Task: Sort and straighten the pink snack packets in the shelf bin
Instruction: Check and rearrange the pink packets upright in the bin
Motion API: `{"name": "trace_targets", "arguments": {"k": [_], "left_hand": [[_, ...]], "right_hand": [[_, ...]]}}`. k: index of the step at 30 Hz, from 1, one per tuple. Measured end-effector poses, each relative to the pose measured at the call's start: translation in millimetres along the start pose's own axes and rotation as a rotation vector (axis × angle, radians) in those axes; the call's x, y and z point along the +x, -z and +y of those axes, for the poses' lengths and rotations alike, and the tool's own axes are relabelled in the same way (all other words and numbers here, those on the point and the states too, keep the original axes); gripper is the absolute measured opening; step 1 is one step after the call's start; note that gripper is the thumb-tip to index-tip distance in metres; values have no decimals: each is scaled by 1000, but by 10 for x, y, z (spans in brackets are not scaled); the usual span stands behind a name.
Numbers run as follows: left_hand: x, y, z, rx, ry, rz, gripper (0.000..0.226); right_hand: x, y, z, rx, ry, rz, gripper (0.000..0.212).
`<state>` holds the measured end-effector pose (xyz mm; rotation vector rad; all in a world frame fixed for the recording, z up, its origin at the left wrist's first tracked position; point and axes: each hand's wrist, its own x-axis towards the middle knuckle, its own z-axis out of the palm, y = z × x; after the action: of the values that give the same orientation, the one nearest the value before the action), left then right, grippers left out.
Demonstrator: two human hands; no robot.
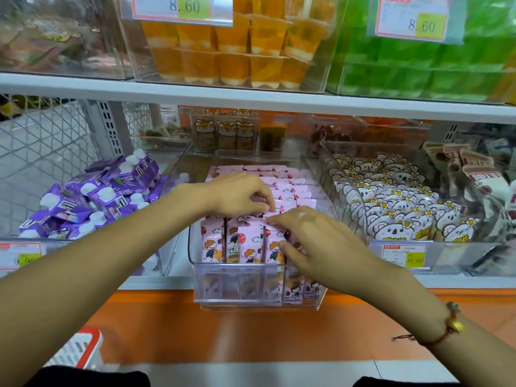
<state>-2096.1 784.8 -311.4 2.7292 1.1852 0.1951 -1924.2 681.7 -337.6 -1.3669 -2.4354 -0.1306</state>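
The clear shelf bin [259,291] is taken as the reference; it is seen pulled forward past the shelf edge, over the orange ledge [223,331] below it. Nearest the viewer, the right hand [315,241] is laid over the bin's front right corner, its fingers curled: the thumb is pressed on the face of a front packet and the fingertips are set on the packet tops. Just behind it, the left hand [240,195] is reached in from the bin's left side, fingers bent down and pinching the top edges of packets near the centre.

The pink snack packets [243,244] are held inside the bin. The front row stands upright against the front wall; the rows behind are seen as overlapping pink tops running to the back, slightly uneven. Each is a flat pink sachet printed with a cartoon child, a red balloon and clouds.

The packets are judged light, thin and pliable, with a glossy film likely to slip. The crimped top edge is judged the best place to take hold, several at once, and hard squeezing is best avoided.

To the bin's left, purple cartons [97,196] are heaped; to its right, koala-print packets [396,208] are ranked. Above it, orange jelly cups [237,51] are stacked.
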Motion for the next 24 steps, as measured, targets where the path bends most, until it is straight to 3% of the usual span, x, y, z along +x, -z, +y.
{"name": "trace_targets", "arguments": {"k": [3,5,10,16,19,24], "left_hand": [[-42,34,-18,-55,-16,96,19],[-68,51,12,-59,-56,89,21],[-34,58,101,93,-50,-30,20],[19,7,170,-89,46,-45,9],[-14,24,189,-274,89,68,5],[-166,113,287,-706,229,479,3]], "right_hand": [[5,121,36,126,-58,139,48],[11,161,58,104,-81,207,39],[-47,39,-24,-155,-24,-10,37],[-36,50,-34,-185,-45,-2,32],[-42,48,-27,-182,-54,-15,34],[-42,46,-25,-179,-46,0,34]]}}
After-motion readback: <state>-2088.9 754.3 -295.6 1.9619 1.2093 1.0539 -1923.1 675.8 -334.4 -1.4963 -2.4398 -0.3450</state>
